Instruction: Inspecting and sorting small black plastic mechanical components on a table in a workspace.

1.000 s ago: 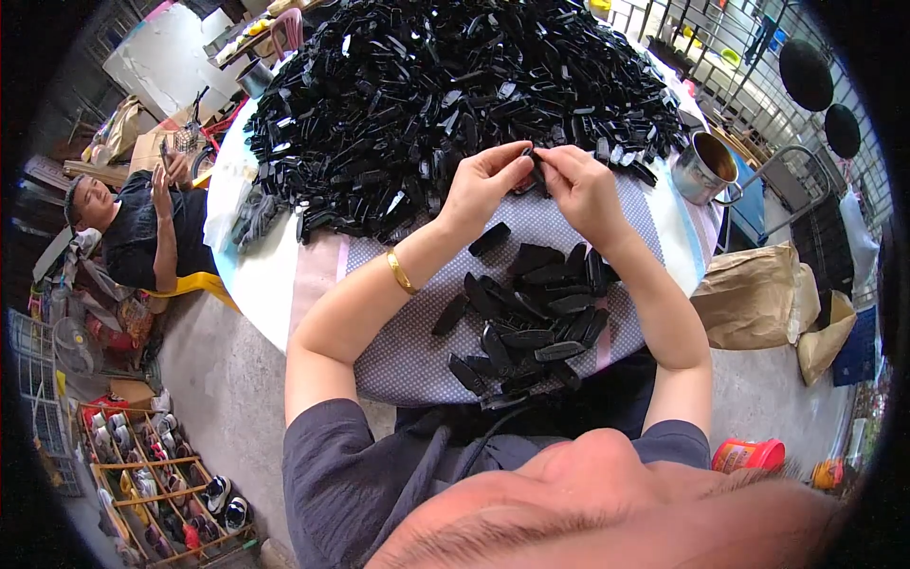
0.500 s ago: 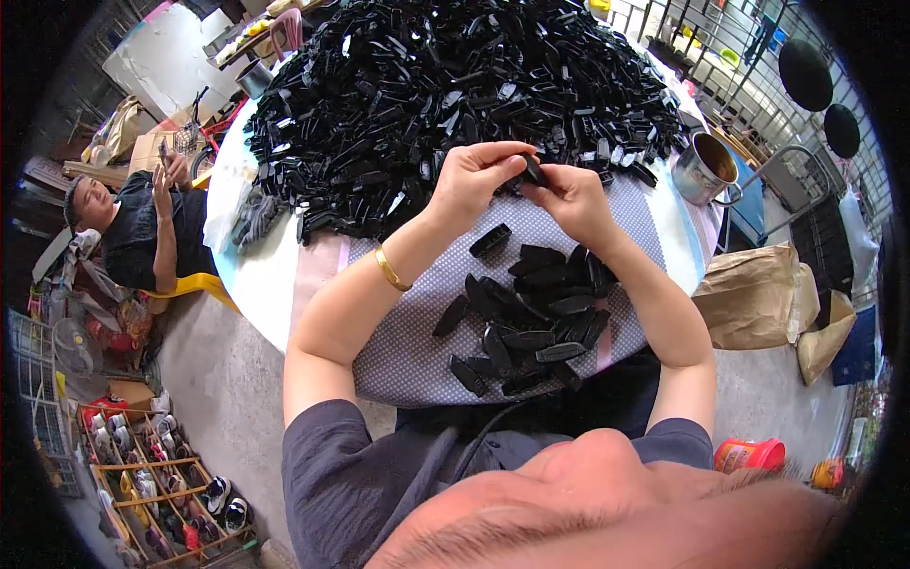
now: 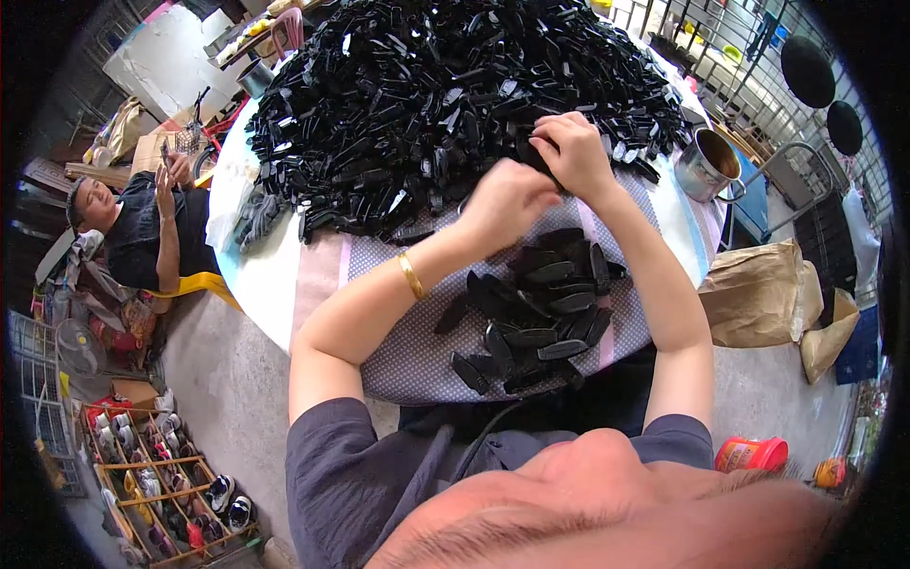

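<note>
Small, elongated black pieces (image 3: 398,104), apparently plastic, make a large heap over the far part of the round table. At the heap's near edge my right hand (image 3: 573,156) has its fingers and thumb closed around a dark piece, mostly hidden by the hand. My left hand (image 3: 512,204) is just below and left of it, over the tablecloth; motion smears its fingers, and whether it holds anything is unclear. Closer to me lies a smaller pile of black pieces (image 3: 531,337), on the dotted grey cloth (image 3: 408,351).
A metal mug (image 3: 701,171) stands at the table's right edge. Dark crumpled cloth (image 3: 258,216) lies at the left edge. Another person (image 3: 137,223) sits at the left. Brown paper bags (image 3: 758,294) are on the floor at right, and a shoe rack (image 3: 156,465) at lower left.
My hands, together on one black piece before, have separated. The left has come down toward me; the right has moved slightly up to the heap. The loose piece near my left wrist is no longer visible.
</note>
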Tool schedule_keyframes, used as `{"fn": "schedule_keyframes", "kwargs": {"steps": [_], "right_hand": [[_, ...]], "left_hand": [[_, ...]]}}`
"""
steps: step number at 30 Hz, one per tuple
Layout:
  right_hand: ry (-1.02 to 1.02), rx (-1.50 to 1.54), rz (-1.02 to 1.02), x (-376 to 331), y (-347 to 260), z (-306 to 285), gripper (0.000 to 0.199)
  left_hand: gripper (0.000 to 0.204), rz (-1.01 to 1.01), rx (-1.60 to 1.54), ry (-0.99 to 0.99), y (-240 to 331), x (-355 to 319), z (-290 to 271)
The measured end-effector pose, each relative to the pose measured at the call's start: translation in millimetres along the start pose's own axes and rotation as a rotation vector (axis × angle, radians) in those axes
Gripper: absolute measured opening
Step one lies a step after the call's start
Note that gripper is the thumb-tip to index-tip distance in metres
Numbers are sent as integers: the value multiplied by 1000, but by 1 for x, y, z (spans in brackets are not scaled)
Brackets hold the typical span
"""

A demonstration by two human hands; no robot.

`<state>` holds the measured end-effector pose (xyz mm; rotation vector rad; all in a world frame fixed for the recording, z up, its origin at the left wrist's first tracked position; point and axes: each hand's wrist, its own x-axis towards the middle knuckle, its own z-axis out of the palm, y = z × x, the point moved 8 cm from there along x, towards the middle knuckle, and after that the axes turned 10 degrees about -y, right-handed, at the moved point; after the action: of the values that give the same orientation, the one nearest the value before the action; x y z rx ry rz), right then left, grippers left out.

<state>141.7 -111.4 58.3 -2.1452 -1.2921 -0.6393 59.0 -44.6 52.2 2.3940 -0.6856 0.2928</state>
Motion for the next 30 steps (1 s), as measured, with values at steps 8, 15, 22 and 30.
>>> {"fn": "schedule_keyframes", "kwargs": {"steps": [8,15,22,30], "right_hand": [[82,26,147,-4,-5,-30,23],[43,1060,512,-29,24,-13,39],[63,1163,485,-34,2,-2,28],[-87,970,463,-35,-9,5,32]], "left_hand": [[20,-128,346,29,-27,-2,8],[16,-319,-345,113,-53,-5,4],[36,-258,-1154,212,-55,-8,8],[34,-318,-1113,262,-61,-12,1]]}}
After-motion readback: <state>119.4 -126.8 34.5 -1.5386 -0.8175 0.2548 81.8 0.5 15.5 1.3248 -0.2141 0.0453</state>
